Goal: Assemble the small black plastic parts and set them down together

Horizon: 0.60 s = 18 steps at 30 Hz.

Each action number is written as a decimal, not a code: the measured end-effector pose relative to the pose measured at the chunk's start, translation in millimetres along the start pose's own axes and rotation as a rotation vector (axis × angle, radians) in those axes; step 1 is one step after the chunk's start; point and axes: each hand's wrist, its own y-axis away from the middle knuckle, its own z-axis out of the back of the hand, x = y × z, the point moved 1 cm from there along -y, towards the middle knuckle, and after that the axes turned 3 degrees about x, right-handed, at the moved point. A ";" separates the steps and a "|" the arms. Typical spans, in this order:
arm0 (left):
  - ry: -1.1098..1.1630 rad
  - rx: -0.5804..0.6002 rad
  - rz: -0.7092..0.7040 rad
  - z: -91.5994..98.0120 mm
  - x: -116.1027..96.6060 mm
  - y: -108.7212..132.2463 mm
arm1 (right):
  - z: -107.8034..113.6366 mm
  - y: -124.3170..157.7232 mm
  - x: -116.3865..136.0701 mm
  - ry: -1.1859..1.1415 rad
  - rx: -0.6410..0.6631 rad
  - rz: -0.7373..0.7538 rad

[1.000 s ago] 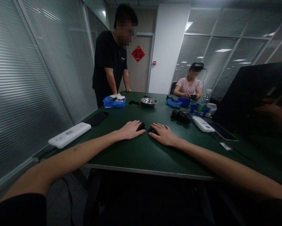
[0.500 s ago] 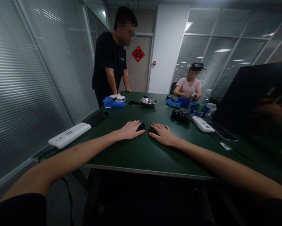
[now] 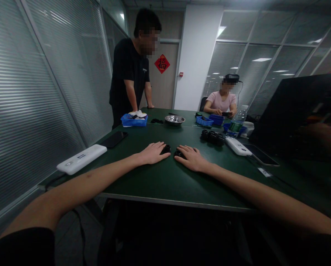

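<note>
My left hand [image 3: 153, 152] rests palm down on the green table [image 3: 154, 184]. Between its thumb and fingers sits a small black rounded part [image 3: 166, 149], mostly covered by the hand. A short gap to the right, my right hand [image 3: 191, 157] lies the same way, its fingers and thumb around a similar black rounded part [image 3: 178, 153]. Both parts seem to touch the tabletop; their exact kind is too dark to make out. Beyond my right hand, several more black rounded pieces [image 3: 213, 137] stand in a cluster.
At the back are a metal bowl [image 3: 174, 120], a blue basket [image 3: 134, 121] and blue trays [image 3: 204, 121]. White power banks [image 3: 82, 159], a phone [image 3: 114, 139], a bottle [image 3: 236, 123] and a dark screen [image 3: 295, 114] flank my arms. One person [image 3: 129, 74] stands; another [image 3: 222, 101] sits opposite.
My hands and the black parts stay in place. The standing person shifts very slightly, and the seated person's hands move a little.
</note>
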 end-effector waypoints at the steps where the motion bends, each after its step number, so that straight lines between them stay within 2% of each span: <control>1: 0.001 -0.002 -0.001 -0.2 -0.1 0.1 | 0.3 0.1 0.4 -0.001 0.000 -0.002; 18: -0.010 0.003 0.000 0.0 -0.3 -0.6 | -2.1 -1.5 -2.1 -0.007 -0.008 0.001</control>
